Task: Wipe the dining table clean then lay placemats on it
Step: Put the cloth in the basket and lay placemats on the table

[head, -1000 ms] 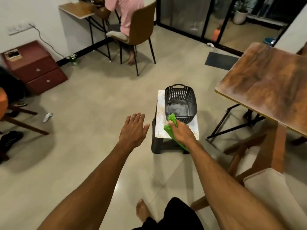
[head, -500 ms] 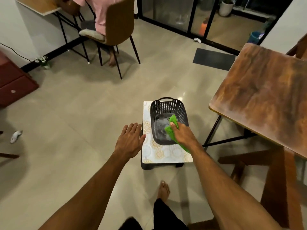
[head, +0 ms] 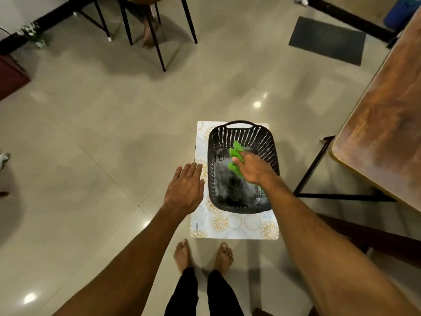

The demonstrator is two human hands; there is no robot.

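Observation:
A black slotted plastic basket [head: 243, 131] stands on a low stool topped with a pale placemat [head: 237, 226] patterned with gold medallions. My right hand [head: 255, 168] reaches inside the basket, closed on a green cloth [head: 235, 153]. My left hand [head: 185, 187] hovers flat with fingers spread just left of the basket, over the placemat's left edge, holding nothing. The brown wooden dining table [head: 387, 124] fills the right side. The basket's contents are dark and blurred.
A dark chair [head: 159, 30] with someone's bare feet under it stands at the back. A grey floor mat [head: 327, 39] lies at the back right. A red cabinet [head: 9, 76] sits at the far left. My own bare feet [head: 202, 256] stand before the stool.
I have stepped up to the stool and the view has tilted down. My right hand has carried the green cloth from the stool's front edge into the basket. My left hand stays beside it.

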